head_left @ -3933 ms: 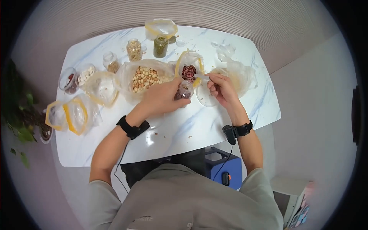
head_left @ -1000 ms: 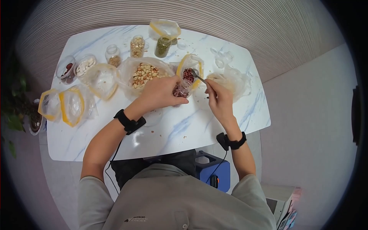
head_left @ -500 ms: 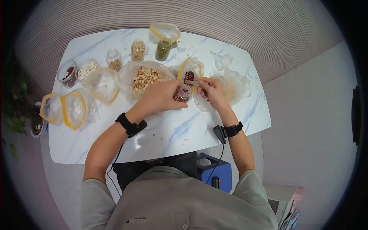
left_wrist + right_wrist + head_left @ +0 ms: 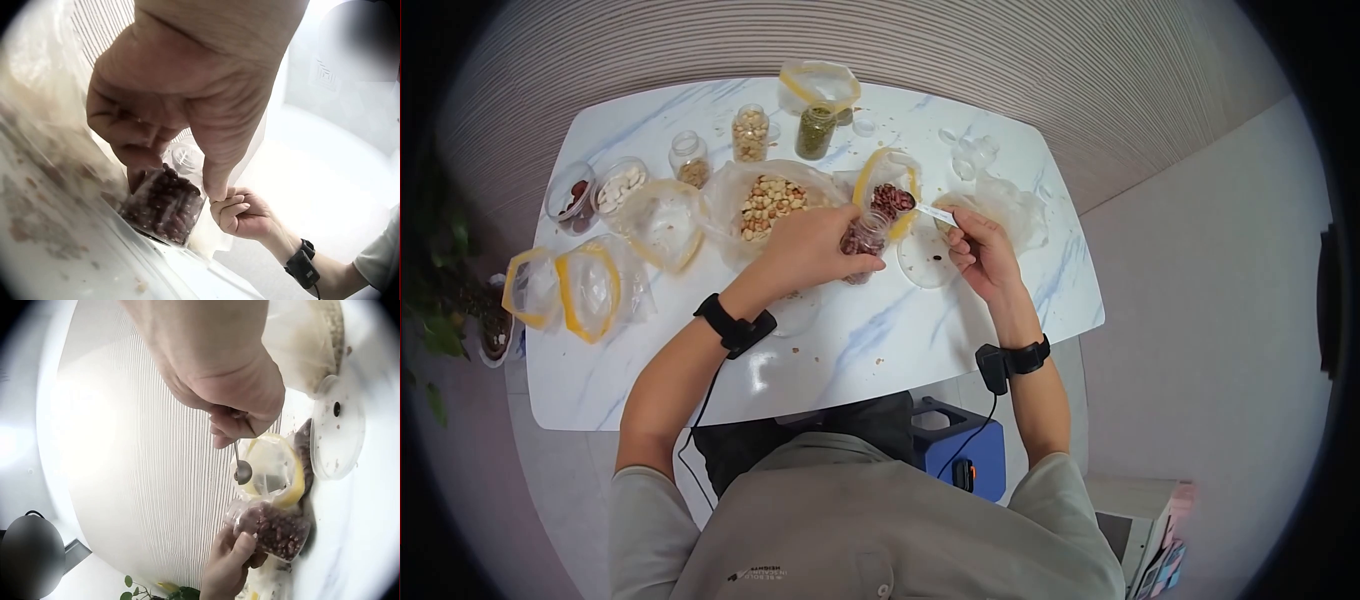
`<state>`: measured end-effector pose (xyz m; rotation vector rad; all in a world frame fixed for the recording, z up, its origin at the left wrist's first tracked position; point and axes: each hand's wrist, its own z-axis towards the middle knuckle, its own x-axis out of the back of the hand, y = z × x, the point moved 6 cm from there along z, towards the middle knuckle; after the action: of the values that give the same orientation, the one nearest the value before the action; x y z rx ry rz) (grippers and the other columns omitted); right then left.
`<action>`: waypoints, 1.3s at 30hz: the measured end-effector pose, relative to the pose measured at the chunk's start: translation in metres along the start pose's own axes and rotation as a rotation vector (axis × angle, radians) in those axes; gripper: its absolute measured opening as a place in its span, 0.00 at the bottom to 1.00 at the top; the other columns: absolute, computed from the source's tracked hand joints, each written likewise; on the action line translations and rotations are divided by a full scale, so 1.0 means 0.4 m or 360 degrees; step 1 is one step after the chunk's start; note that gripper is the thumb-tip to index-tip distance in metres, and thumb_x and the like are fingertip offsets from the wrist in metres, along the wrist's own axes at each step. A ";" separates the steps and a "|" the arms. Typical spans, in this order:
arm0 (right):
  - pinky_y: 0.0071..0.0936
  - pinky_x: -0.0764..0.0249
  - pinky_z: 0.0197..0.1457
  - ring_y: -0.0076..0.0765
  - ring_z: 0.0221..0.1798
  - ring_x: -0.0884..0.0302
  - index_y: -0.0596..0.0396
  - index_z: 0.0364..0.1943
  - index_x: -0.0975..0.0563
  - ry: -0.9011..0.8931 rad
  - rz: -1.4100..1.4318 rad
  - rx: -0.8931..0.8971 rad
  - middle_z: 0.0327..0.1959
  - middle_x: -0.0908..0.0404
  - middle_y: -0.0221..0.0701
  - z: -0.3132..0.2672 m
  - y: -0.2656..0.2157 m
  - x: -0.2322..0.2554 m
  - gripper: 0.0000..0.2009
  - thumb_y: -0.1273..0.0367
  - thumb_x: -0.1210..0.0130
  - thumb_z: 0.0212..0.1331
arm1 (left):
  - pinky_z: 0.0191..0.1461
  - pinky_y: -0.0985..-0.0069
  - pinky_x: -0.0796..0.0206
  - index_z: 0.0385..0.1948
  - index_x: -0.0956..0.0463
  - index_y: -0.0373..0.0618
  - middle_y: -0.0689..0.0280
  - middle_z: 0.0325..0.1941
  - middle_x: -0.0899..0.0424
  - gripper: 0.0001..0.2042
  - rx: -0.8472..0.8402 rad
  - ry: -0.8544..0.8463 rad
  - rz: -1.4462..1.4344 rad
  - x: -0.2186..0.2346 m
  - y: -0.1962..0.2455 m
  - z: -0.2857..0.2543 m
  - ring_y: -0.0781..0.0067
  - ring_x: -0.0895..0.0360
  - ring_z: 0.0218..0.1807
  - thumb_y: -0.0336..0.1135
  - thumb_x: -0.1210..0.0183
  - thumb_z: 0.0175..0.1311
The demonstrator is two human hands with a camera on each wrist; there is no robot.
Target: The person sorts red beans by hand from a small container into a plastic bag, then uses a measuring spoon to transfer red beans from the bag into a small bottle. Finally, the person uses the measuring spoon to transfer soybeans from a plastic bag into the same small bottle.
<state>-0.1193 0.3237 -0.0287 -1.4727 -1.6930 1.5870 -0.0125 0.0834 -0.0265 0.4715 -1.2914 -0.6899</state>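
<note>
My left hand [image 4: 808, 246] grips a clear jar [image 4: 864, 238] well filled with dark red beans; the left wrist view shows its beans [image 4: 167, 209] between thumb and fingers. Just beyond the jar, a clear bag with a yellow edge [image 4: 862, 182] stands open, with more red beans [image 4: 890, 200] inside. From the right side, my right hand [image 4: 985, 252] pinches the handle of a spoon [image 4: 937, 214], whose bowl overlaps the beans at the bag's mouth in the head view. In the right wrist view the spoon bowl [image 4: 244, 472] hangs close over the bag opening, beside the tilted jar.
A large bag of nuts [image 4: 772, 207] lies left of the jar. Behind stand jars of pale nuts [image 4: 750, 135] and green beans [image 4: 815, 132]. Tubs [image 4: 620, 185] and yellow-edged bags [image 4: 590, 290] fill the left. A round lid [image 4: 925, 262] and another bag [image 4: 1010, 215] lie right.
Since half a second ago, my right hand has drawn back to the right, away from the jar, and the spoon bowl has come to the bag's right edge. My left hand keeps hold of the jar.
</note>
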 end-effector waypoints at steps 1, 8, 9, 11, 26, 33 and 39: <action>0.16 0.40 0.21 0.17 0.19 0.33 0.64 0.52 0.19 -0.0026 -0.0012 0.0011 0.25 0.17 0.30 -0.011 -0.007 -0.013 0.12 0.70 0.47 0.76 | 0.41 0.61 0.25 0.50 0.19 0.43 0.57 0.36 0.11 0.34 -0.0007 0.0005 -0.0008 0.001 0.001 0.000 0.54 0.13 0.40 0.63 0.28 0.50; 0.15 0.39 0.23 0.18 0.21 0.31 0.62 0.52 0.18 -0.0090 -0.0301 0.0182 0.25 0.17 0.29 -0.060 -0.024 -0.084 0.12 0.68 0.45 0.76 | 0.40 0.62 0.25 0.45 0.17 0.44 0.58 0.35 0.11 0.32 -0.0019 0.0001 0.0014 0.010 0.010 0.001 0.56 0.13 0.39 0.63 0.28 0.50; 0.16 0.39 0.23 0.17 0.21 0.31 0.62 0.52 0.18 -0.0090 -0.0381 0.0229 0.25 0.17 0.28 -0.064 -0.023 -0.088 0.12 0.67 0.46 0.77 | 0.40 0.62 0.25 0.45 0.17 0.44 0.59 0.34 0.11 0.31 -0.0014 -0.0003 0.0022 0.012 0.011 0.001 0.56 0.12 0.38 0.63 0.28 0.50; 0.16 0.37 0.25 0.17 0.22 0.30 0.62 0.53 0.18 -0.0089 -0.0542 0.0319 0.26 0.16 0.28 -0.073 -0.020 -0.096 0.13 0.66 0.46 0.78 | 0.42 0.62 0.24 0.47 0.17 0.43 0.58 0.36 0.11 0.34 0.0029 -0.0064 0.0043 0.019 0.016 0.001 0.55 0.13 0.40 0.65 0.27 0.49; 0.41 0.25 0.34 0.50 0.30 0.19 0.61 0.49 0.18 0.0083 -0.2229 0.1671 0.28 0.18 0.42 -0.119 -0.037 -0.189 0.12 0.79 0.40 0.62 | 0.44 0.63 0.25 0.48 0.17 0.45 0.59 0.39 0.11 0.32 0.0026 -0.0079 0.0089 0.017 0.019 -0.001 0.55 0.13 0.43 0.58 0.23 0.45; 0.46 0.24 0.38 0.57 0.32 0.18 0.58 0.48 0.16 0.0078 -0.2432 0.1297 0.32 0.16 0.49 -0.003 0.002 -0.172 0.09 0.71 0.44 0.69 | 0.46 0.63 0.25 0.47 0.18 0.48 0.61 0.42 0.11 0.29 0.0047 -0.0177 0.0016 0.009 0.018 -0.002 0.56 0.13 0.46 0.50 0.21 0.42; 0.28 0.30 0.29 0.29 0.22 0.23 0.62 0.49 0.17 -0.0011 -0.1363 0.0406 0.23 0.16 0.32 0.041 0.062 -0.107 0.11 0.68 0.45 0.73 | 0.43 0.61 0.25 0.44 0.19 0.49 0.62 0.38 0.11 0.27 -0.0068 -0.0046 -0.0039 0.011 0.020 -0.006 0.55 0.13 0.43 0.48 0.22 0.42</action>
<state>-0.1068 0.2744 -0.0400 -0.4839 -1.6959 1.2382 -0.0081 0.0858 -0.0185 0.4448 -1.2972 -0.7455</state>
